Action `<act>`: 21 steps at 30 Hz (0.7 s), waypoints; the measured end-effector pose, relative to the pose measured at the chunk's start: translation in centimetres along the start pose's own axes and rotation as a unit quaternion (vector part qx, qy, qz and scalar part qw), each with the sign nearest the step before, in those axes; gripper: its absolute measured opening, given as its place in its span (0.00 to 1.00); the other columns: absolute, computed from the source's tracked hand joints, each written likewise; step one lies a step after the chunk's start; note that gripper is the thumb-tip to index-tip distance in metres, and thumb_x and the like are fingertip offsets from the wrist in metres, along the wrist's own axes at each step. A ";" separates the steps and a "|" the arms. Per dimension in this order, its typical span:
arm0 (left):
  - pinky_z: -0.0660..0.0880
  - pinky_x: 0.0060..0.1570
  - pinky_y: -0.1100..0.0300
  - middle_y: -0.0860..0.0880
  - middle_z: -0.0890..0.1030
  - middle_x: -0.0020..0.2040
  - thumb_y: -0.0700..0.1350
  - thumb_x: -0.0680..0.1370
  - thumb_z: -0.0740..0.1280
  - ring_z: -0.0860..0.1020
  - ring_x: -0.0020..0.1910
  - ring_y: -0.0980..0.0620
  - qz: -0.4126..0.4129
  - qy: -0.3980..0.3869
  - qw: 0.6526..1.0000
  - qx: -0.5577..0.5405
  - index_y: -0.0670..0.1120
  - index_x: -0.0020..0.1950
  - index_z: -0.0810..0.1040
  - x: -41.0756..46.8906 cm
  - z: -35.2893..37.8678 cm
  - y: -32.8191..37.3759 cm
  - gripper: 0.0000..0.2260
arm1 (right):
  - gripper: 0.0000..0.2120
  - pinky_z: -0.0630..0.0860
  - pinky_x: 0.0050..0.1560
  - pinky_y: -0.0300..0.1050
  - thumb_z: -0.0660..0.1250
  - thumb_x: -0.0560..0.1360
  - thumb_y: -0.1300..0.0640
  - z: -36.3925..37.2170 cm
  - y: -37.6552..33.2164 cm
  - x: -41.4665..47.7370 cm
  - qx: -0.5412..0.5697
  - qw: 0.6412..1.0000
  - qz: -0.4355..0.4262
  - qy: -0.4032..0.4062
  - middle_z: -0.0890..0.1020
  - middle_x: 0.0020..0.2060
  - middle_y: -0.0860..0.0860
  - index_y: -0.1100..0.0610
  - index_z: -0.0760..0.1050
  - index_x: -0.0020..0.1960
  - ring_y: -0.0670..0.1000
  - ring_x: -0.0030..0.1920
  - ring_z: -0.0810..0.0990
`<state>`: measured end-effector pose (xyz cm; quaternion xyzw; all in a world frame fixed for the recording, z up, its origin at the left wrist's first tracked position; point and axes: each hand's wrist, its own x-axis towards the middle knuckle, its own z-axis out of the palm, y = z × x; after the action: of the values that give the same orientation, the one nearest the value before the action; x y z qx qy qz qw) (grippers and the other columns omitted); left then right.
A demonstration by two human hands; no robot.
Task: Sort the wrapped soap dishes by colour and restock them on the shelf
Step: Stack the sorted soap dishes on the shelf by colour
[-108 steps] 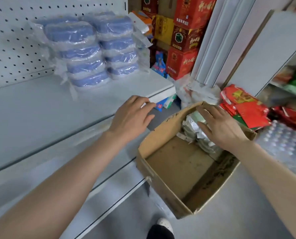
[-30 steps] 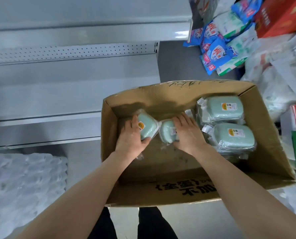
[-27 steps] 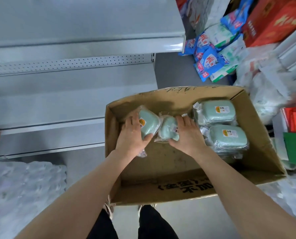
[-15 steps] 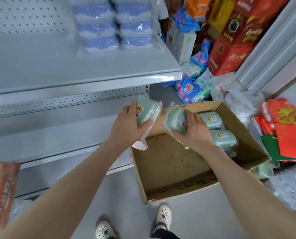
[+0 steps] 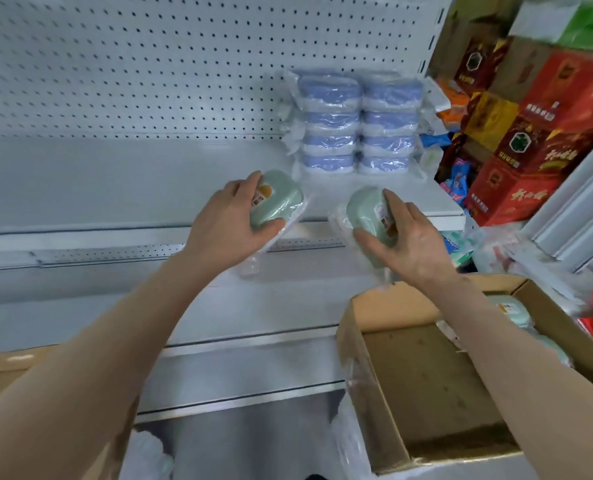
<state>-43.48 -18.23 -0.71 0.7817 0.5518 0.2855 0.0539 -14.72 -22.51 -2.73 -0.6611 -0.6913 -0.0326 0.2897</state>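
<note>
In my left hand (image 5: 226,230) the green soap dish (image 5: 277,199) and in my right hand (image 5: 409,244) the second green dish (image 5: 366,209) look like smooth matt plastic under clear crinkled film. Upper centre, the blue dishes (image 5: 357,123) gleam in glossy wrap. The shelf (image 5: 115,181) is smooth painted metal; the box (image 5: 426,375), lower right, is matt cardboard.

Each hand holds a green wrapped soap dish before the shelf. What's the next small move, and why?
Probably set both on the shelf, left of the blue stacks. The left hand grips the left green dish and the right hand the right green dish, near the shelf's front edge; the blue ones occupy its right end only.
</note>
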 end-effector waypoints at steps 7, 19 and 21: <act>0.70 0.58 0.52 0.44 0.69 0.68 0.59 0.71 0.72 0.74 0.61 0.43 -0.076 0.017 0.996 0.035 0.49 0.76 0.62 2.7 -5.2 -8.0 0.38 | 0.37 0.73 0.57 0.49 0.68 0.71 0.33 2.9 -8.8 9.1 0.045 0.997 -0.058 -0.013 0.78 0.58 0.55 0.53 0.65 0.71 0.58 0.57 0.77; 0.69 0.57 0.53 0.45 0.73 0.64 0.57 0.73 0.71 0.71 0.60 0.44 -0.122 -0.080 0.982 0.117 0.49 0.70 0.68 12.7 -6.0 -18.9 0.29 | 0.36 0.72 0.54 0.49 0.68 0.71 0.34 14.9 -16.2 24.7 -0.014 0.988 -0.102 -0.111 0.76 0.56 0.56 0.54 0.64 0.70 0.60 0.57 0.75; 0.68 0.58 0.54 0.45 0.73 0.64 0.55 0.73 0.71 0.71 0.60 0.43 -0.133 -0.096 0.979 0.119 0.49 0.71 0.67 14.4 -5.4 -20.1 0.30 | 0.35 0.68 0.51 0.48 0.67 0.72 0.36 16.9 -16.5 27.0 -0.047 0.983 -0.119 -0.129 0.76 0.58 0.56 0.54 0.63 0.71 0.60 0.58 0.74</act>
<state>-59.65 1.13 1.31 0.7257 0.6734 0.1316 0.0505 -34.96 6.81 0.80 -0.5854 -0.7945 -0.0141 0.1608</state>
